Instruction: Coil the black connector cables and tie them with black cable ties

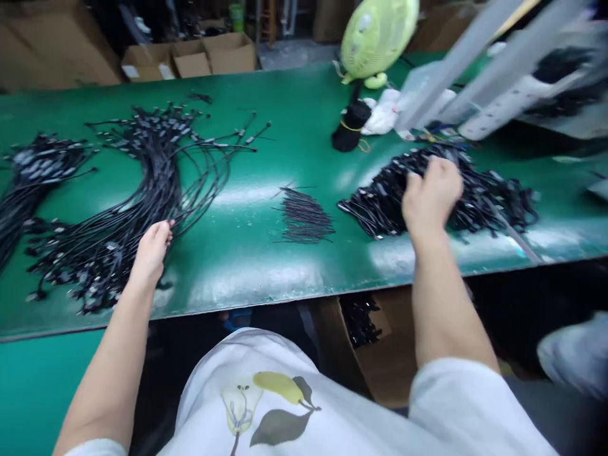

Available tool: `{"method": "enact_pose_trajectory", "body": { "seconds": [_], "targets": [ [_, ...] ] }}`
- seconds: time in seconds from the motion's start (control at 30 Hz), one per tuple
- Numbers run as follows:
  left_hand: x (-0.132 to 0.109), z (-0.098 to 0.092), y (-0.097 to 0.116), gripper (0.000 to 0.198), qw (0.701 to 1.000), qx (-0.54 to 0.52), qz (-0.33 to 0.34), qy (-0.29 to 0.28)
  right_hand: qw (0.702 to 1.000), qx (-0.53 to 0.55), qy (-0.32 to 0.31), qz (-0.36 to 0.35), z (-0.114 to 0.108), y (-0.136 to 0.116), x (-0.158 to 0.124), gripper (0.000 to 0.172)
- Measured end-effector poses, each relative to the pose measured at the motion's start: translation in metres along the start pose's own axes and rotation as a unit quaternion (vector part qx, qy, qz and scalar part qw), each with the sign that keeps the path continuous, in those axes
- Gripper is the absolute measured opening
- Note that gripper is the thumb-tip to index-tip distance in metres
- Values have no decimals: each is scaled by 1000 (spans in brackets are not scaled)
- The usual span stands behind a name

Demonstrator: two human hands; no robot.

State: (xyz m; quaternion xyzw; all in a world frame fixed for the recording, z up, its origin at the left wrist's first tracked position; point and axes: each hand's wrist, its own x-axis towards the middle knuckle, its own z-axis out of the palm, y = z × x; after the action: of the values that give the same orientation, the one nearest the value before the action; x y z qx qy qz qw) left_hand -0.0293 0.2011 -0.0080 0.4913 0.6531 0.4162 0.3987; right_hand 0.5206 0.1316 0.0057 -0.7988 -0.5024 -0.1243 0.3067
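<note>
A loose heap of thin black cables with small silver-tipped connectors (489, 199) was lying directly under the fingers of the right hand (432, 196), which were spread over its top and slightly curled; whether strands were actually gripped could not be told, as the fingertips were sunk in the heap. The cables were judged light, soft and prone to tangling, so hold was best taken on a few strands near the connector ends, not on the whole heap. Left of those fingers, a small bunch of short black cable pieces (304, 215) was lying. Farther left, a long fanned bundle of black cables (156, 171) was touched at its edge by the left hand (151, 253), its fingers loose and open, nothing clenched. Beyond the fingertips, a black coil tied with yellow wire (351, 126) and a white plastic bag (382, 114) were seen on the green-topped workbench (247, 266). Below the fingers, a brown cardboard box (384, 361) stood under the bench.
</note>
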Motion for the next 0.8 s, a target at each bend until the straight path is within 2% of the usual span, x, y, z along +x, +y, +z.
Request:
{"method": "enact_pose_trajectory", "body": {
  "seconds": [0.03, 0.07, 0.13, 0.2, 0.27, 0.3, 0.37, 0.4, 0.47, 0.53, 0.57, 0.6, 0.67, 0.73, 0.8],
  "targets": [
    [2, -7, -1, 31, 999, 39, 16, 24, 1000, 18, 4, -20, -3, -12, -8, 45],
    [4, -14, -1, 32, 996, 86, 31, 25, 997, 48, -18, -63, -5, -25, -17, 42],
    [9, -27, 3, 32, 977, 202, 63, -5, 980, 112, -77, -142, -7, -52, -33, 33],
    [9, -35, 12, 29, 936, 334, 113, -17, 953, 166, -152, -204, -3, -82, -48, 27],
    [2, -35, 22, 28, 888, 429, 169, -5, 923, 198, -219, -247, 5, -112, -61, 24],
    [-5, -33, 26, 30, 873, 449, 192, -4, 908, 210, -246, -264, 11, -128, -67, 24],
    [-25, -24, 30, 35, 863, 450, 227, -30, 879, 231, -298, -292, 22, -161, -79, 26],
    [-36, -20, 29, 38, 865, 437, 240, -63, 861, 240, -327, -307, 28, -178, -86, 27],
    [-55, -14, 23, 40, 866, 400, 251, -162, 813, 253, -399, -341, 38, -213, -100, 30],
    [-61, -20, 15, 39, 869, 364, 247, -227, 769, 245, -457, -375, 48, -246, -113, 30],
    [-59, -28, 12, 38, 874, 355, 245, -224, 754, 237, -474, -389, 52, -260, -120, 29],
    [-52, -40, 8, 37, 882, 355, 243, -193, 744, 229, -484, -400, 55, -271, -125, 29],
    [-31, -69, 1, 37, 891, 376, 239, -79, 733, 224, -491, -414, 61, -288, -134, 29],
    [-5, -97, -5, 37, 881, 417, 222, 11, 726, 233, -494, -418, 65, -297, -140, 29],
    [18, -116, -12, 37, 868, 459, 190, 15, 728, 242, -495, -409, 69, -301, -145, 28]
  ]
}}
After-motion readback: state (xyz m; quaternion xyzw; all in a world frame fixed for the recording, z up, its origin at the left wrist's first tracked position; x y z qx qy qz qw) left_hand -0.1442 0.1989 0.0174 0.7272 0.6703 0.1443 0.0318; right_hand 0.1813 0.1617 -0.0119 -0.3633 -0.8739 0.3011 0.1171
